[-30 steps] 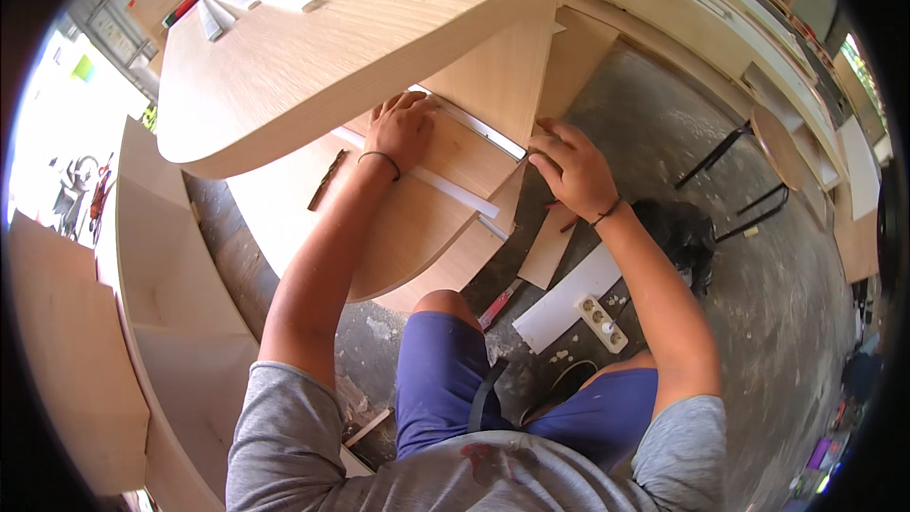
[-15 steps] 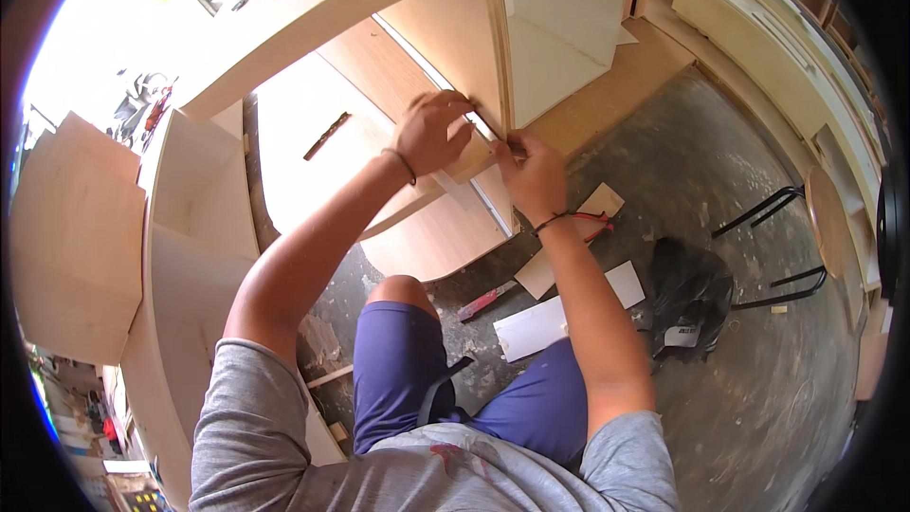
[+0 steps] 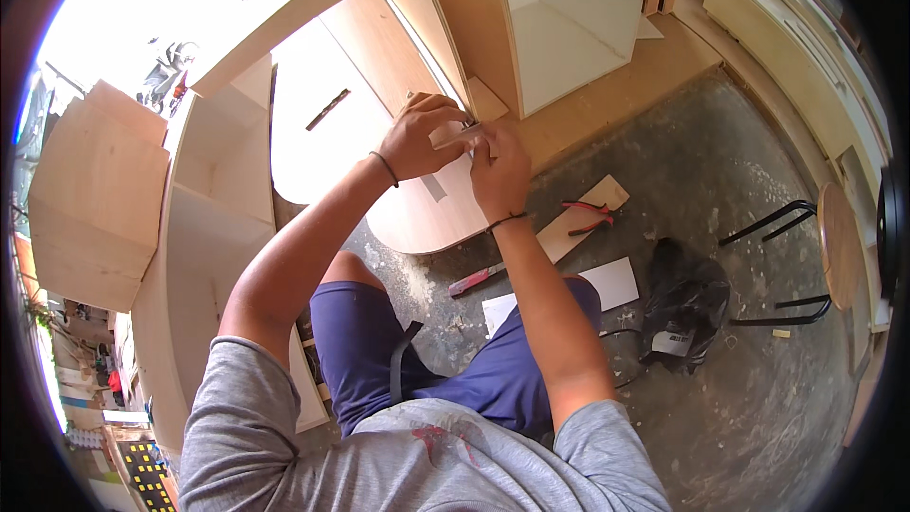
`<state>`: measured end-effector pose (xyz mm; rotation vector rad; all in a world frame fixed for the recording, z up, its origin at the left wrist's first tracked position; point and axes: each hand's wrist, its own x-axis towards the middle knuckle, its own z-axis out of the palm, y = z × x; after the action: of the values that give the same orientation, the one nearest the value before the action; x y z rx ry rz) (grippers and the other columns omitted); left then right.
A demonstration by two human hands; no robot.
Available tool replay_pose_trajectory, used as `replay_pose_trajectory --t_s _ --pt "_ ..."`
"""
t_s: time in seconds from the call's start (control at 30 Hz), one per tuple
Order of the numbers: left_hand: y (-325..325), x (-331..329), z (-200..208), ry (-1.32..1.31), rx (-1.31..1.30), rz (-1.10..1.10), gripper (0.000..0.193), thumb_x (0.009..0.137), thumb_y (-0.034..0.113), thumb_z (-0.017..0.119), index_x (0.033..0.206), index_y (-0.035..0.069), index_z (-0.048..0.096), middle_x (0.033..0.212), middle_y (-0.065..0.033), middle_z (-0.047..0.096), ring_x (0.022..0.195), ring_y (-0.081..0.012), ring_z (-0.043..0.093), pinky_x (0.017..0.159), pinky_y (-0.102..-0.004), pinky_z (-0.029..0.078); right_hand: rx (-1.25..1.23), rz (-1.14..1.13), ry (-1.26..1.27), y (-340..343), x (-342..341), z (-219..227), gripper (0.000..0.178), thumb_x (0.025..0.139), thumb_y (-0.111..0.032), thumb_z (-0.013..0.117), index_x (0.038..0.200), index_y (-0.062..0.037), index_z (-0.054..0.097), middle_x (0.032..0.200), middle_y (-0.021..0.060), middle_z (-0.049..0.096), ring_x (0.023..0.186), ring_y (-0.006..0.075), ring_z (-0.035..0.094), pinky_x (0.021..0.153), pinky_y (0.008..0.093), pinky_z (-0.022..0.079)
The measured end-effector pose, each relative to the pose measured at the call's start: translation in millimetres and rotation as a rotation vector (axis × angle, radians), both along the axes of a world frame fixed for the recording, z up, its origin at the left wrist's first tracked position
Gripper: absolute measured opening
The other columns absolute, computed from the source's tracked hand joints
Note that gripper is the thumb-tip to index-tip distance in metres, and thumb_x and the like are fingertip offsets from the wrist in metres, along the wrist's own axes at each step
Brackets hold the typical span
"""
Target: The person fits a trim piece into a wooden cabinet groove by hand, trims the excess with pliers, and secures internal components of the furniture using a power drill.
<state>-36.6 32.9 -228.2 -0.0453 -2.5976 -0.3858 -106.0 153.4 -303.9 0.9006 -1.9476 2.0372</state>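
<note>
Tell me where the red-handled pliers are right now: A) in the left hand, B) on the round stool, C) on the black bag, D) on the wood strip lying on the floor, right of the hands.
D: the pliers lie on the wood strip on the concrete floor, while the left hand and right hand are together on a small pale piece by the board's edge.
</note>
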Motion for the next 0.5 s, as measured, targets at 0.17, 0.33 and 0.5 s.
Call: replay_pose_trajectory --t_s 0.17,0.33,0.5 --pt "-8.8 -8.6 5.2 -0.079 -0.107 -0.044 0.019 0.072 0.012 0.072 0.087 0.007 0.063 0.095 -0.0095 0.061 0.098 -0.0299 0.054 0.088 -0.0388 0.043 -0.152 0.219 -0.268 5.7 7.8 5.5 0.017 0.081 0.0 0.055 0.097 -0.0031 0.062 0.097 0.0146 0.061 0.086 0.0326 0.06 0.07 0.038 0.049" --pt "-8.0 -10.5 3.4 -0.06 -0.116 -0.039 0.015 0.072 0.006 0.064 0.087 0.006 0.061 0.096 -0.0105 0.059 0.096 -0.0317 0.053 0.088 -0.0405 0.042 -0.053 0.139 -0.094 11.6 5.9 9.3 0.027 0.08 0.001 0.055 0.106 -0.0022 0.06 0.102 0.0158 0.059 0.09 0.0348 0.057 0.078 0.0395 0.047" --pt "-11.4 -4.9 -0.4 -0.041 -0.022 -0.048 0.018 0.072 0.002 0.056 0.089 0.005 0.061 0.096 -0.0121 0.058 0.096 -0.032 0.052 0.087 -0.0412 0.042 0.034 0.021 0.27 5.1 5.8 -3.2 0.034 0.078 0.002 0.054 0.111 -0.0024 0.059 0.105 0.017 0.057 0.097 0.0361 0.054 0.083 0.0425 0.045"
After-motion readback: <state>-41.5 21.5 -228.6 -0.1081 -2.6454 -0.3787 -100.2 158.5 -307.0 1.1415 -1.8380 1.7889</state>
